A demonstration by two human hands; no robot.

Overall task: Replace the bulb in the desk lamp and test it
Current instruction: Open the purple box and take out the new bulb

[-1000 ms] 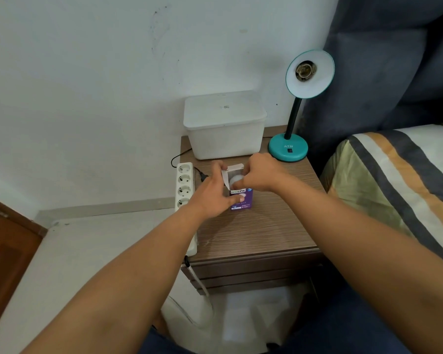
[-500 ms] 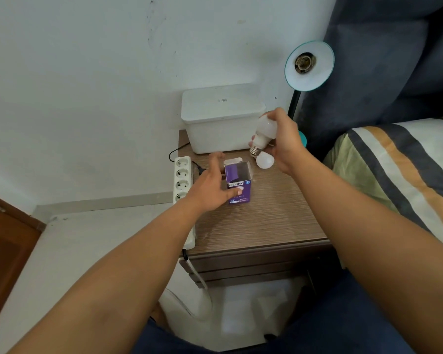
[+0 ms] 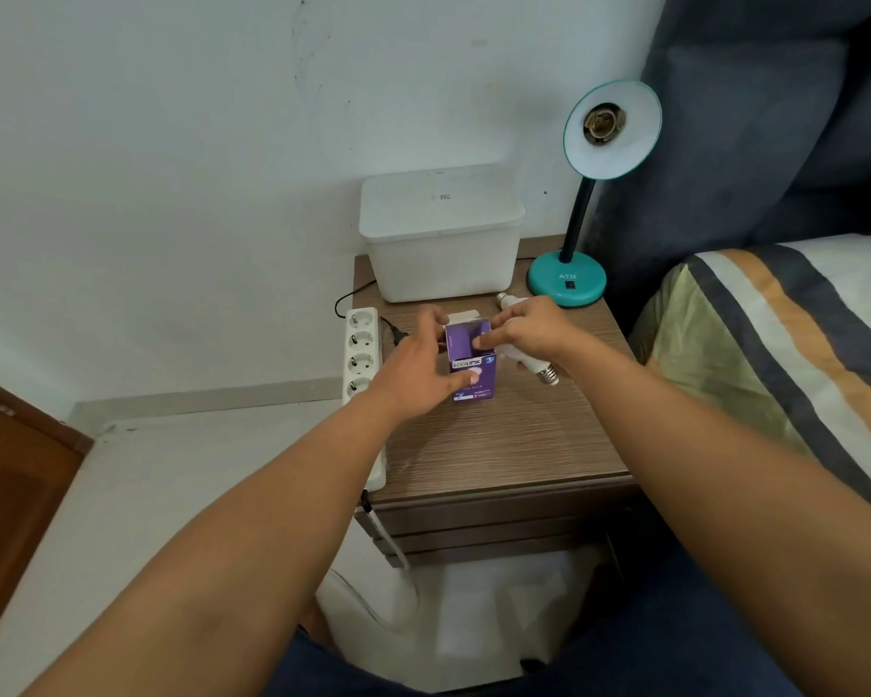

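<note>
A striped bed (image 3: 795, 354) fills the right side, and a wooden nightstand (image 3: 504, 445) stands between it and the white wall. At the nightstand's far edge sits a lidded white bin (image 3: 441, 233). Right of it stands the teal lamp (image 3: 582, 193), its shade turned toward the camera and its socket (image 3: 603, 124) bare. A white power strip (image 3: 363, 364) runs along the nightstand's left edge with one black plug in it.

The purple box (image 3: 468, 362) stands upright mid-table with its top flaps open. The left hand (image 3: 416, 367) is wrapped around the box's left and near faces, steadying it. The right hand (image 3: 531, 332) has its fingertips at the box's open top while a white bulb (image 3: 536, 367) is tucked under its palm, screw base pointing near and right. A second bulb (image 3: 508, 300) lies on the table just beyond that hand, near the lamp base; only its base end shows.

Which bulb is new cannot be told. With the socket empty, this looks like the unboxing step, midway through the task. Next, the fresh bulb must be carried to the shade, its base lined up with the socket, and turned gently until seated, probably with the other hand bracing the shade, before the switch on the base is tried.
</note>
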